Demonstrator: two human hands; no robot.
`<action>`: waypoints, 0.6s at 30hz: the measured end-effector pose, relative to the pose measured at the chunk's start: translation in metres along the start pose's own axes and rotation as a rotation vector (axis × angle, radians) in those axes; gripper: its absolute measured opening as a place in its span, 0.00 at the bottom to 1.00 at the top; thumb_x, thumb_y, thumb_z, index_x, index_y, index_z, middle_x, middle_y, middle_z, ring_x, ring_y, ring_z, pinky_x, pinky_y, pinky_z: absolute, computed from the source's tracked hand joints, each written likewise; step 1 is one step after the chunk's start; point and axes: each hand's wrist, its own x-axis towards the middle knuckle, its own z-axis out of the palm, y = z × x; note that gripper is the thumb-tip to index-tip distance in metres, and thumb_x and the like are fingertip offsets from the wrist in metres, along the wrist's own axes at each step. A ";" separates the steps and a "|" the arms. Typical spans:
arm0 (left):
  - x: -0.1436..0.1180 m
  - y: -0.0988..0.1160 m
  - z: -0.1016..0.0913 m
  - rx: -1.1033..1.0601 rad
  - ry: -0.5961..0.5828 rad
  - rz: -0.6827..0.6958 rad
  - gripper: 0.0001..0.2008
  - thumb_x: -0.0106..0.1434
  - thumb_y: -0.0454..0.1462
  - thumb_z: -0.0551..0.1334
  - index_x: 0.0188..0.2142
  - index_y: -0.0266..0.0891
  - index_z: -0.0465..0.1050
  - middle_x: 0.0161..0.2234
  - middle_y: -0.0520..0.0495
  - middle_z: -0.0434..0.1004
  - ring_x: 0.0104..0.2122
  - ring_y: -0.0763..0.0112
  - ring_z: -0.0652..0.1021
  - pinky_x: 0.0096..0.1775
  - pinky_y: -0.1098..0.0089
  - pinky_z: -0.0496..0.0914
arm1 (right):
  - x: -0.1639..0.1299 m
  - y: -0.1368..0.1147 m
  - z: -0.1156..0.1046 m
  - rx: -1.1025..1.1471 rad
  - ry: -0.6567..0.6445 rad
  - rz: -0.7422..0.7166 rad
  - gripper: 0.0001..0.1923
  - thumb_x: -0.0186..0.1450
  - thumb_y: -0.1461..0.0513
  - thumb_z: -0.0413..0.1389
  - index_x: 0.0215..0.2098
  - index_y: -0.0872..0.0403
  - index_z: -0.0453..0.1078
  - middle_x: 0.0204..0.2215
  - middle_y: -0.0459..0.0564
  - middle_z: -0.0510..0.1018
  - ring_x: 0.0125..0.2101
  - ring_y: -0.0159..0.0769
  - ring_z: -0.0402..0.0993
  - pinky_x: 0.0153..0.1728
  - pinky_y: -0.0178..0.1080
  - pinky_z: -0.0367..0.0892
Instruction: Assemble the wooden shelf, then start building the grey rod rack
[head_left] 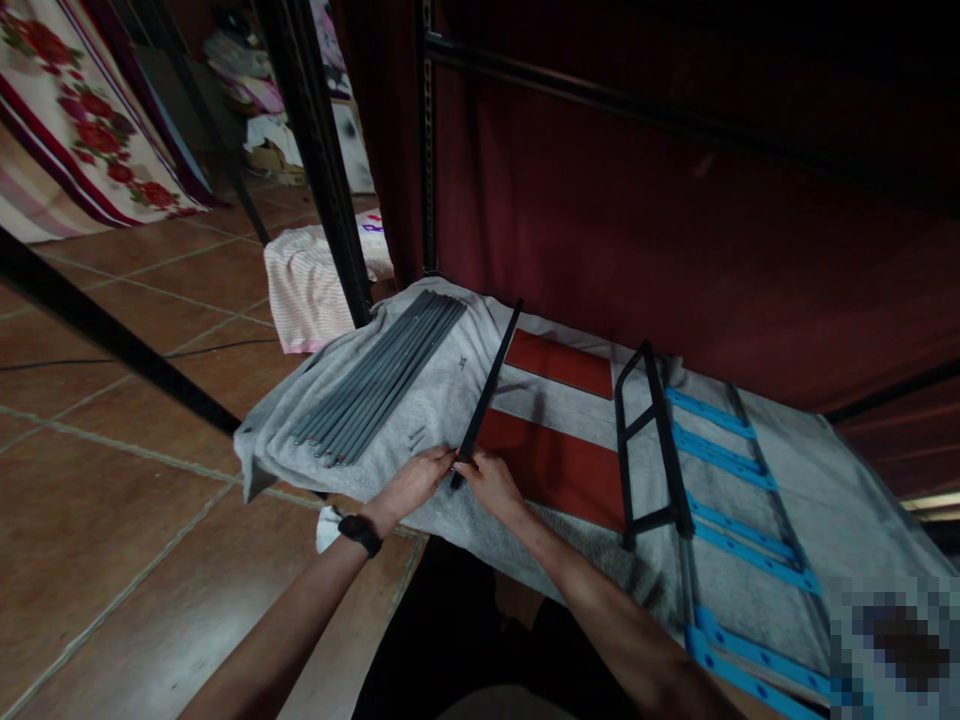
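Both forearms run up from the bottom edge, a black wristband (361, 533) on the left one. Left hand (411, 483) and right hand (489, 482) meet at the near end of a black bar (487, 392), fingers of each closed on that end from either side; fingertips too dark and small to tell exactly how each grip sits. Bar lies flat on a grey cloth (420, 400) spread over a low surface, angled away from the hands toward a dark red curtain (675, 220). Left of the bar, apart from it, a bundle of grey rods (379, 380) lies side by side on the cloth, and some small bits (415, 436) sit by its near end, too small to identify. Right of the bar, red panels (559, 362) show on the cloth. Further right, a black frame (651, 440) rests beside blue slats (720, 470), which run off the bottom right edge. Bottom right corner is pixelated. Tiled floor (112, 500) to the left, with a pink striped fabric (307, 285) heaped behind the surface. Black posts (319, 150) rise in front of it, cut off at the top. Floral sheet (82, 120) upper left, cropped. Background clutter beyond is blurred.
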 end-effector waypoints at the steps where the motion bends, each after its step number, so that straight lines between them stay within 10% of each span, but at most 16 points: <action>1: -0.001 0.000 -0.001 -0.009 0.006 -0.001 0.11 0.68 0.30 0.53 0.44 0.36 0.73 0.40 0.44 0.75 0.40 0.67 0.77 0.45 0.67 0.73 | 0.000 0.000 0.000 0.005 -0.008 -0.002 0.09 0.69 0.61 0.55 0.46 0.52 0.74 0.42 0.52 0.82 0.45 0.39 0.78 0.45 0.36 0.69; 18: 0.000 0.002 -0.003 -0.063 0.017 -0.031 0.09 0.68 0.32 0.55 0.39 0.36 0.74 0.38 0.44 0.73 0.38 0.67 0.77 0.45 0.67 0.73 | 0.001 -0.001 -0.002 0.040 0.007 -0.015 0.09 0.68 0.61 0.56 0.46 0.53 0.73 0.44 0.53 0.79 0.47 0.39 0.75 0.48 0.39 0.69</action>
